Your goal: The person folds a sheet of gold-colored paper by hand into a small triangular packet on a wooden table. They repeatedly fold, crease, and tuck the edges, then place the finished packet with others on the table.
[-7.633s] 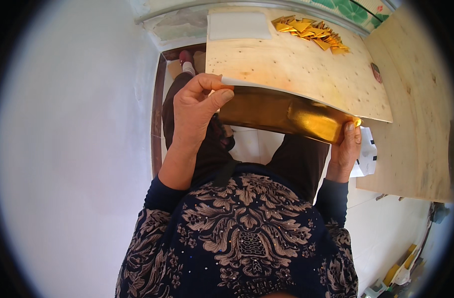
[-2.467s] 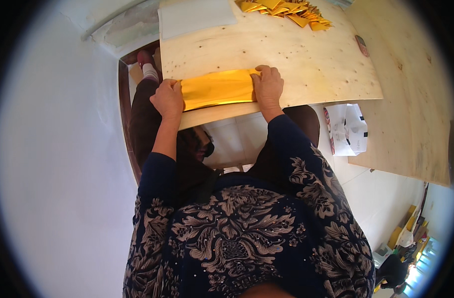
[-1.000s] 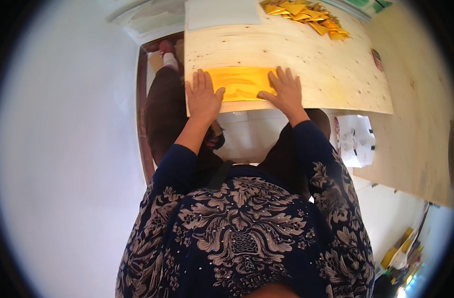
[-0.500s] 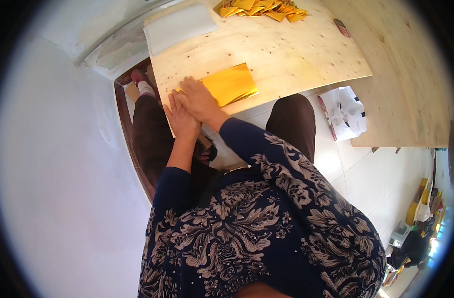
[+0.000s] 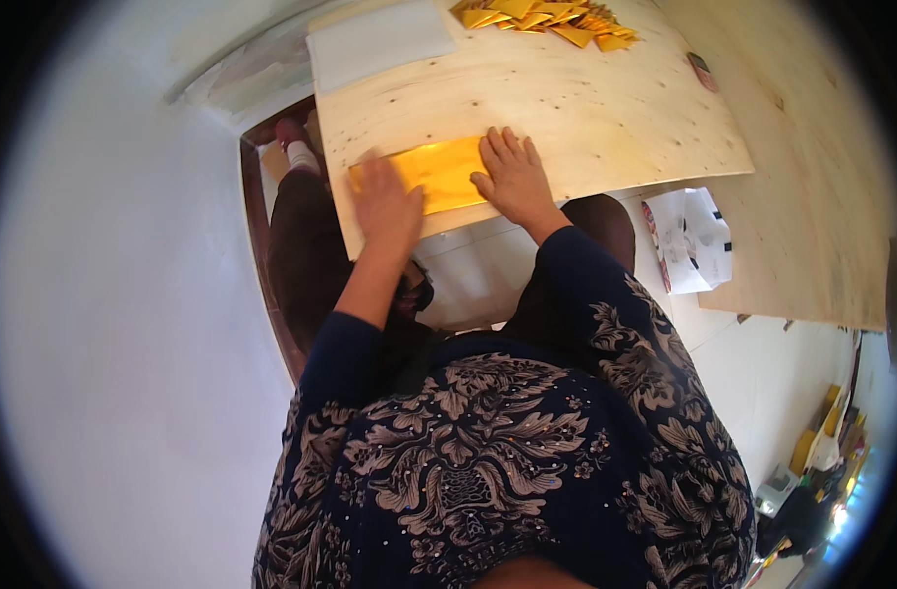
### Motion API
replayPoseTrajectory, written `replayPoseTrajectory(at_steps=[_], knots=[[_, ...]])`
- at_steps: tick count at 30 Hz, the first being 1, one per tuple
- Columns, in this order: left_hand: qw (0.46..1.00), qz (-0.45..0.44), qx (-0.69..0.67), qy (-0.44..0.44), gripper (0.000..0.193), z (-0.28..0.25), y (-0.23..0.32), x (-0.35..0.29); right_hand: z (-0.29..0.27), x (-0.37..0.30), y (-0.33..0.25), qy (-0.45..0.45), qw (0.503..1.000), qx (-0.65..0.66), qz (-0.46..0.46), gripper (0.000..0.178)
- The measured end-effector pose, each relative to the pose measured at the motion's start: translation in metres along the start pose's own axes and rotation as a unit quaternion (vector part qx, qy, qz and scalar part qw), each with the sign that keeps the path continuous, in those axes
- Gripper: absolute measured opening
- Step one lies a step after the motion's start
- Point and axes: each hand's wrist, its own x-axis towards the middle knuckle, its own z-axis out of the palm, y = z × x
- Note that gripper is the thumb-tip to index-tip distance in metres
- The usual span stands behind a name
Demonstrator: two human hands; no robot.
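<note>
Hands, left [image 5: 388, 204] and right [image 5: 512, 177], press flat-fingered on gold sheet [image 5: 442, 173] near board's [image 5: 586, 108] front edge.

You wear a dark navy top printed all over with pale beige floral scrolls, filling the lower centre of the frame; its long sleeves end mid-forearm, leaving your left hand [image 5: 388, 203] and right hand [image 5: 513, 181] bare, over dark brown trousers

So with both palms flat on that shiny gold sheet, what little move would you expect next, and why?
Probably a smoothing stroke: the left hand and right hand lie flat on the folded gold foil sheet at the near edge of the pale plywood board, so sliding them apart would likely press the crease flat.
</note>
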Motion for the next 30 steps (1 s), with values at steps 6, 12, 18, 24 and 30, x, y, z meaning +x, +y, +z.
replayPoseTrajectory(at_steps=[6, 12, 18, 24, 30], knots=[[0.981, 0.119, -0.150, 0.024, 0.065, 0.024, 0.059, 0.026, 0.001, 0.001, 0.000, 0.005, 1.000, -0.010, -0.002, 0.058], [0.998, 0.016, -0.059, 0.015, 0.073, 0.023, -0.018, 0.011, 0.001, 0.001, -0.001, 0.012, 1.000, 0.001, -0.007, 0.059], [0.999, 0.002, -0.039, 0.013, 0.072, 0.013, -0.041, -0.004, -0.008, 0.005, -0.003, -0.016, 0.999, -0.038, -0.008, 0.059], [0.998, 0.009, -0.055, 0.015, 0.071, 0.012, -0.041, -0.004, -0.004, 0.041, -0.064, 0.072, 0.996, -0.004, -0.054, 0.057], [0.997, 0.037, -0.039, 0.049, 0.068, 0.017, -0.044, -0.005, 0.031, 0.060, -0.127, 0.068, 0.975, 0.208, -0.045, 0.059]])
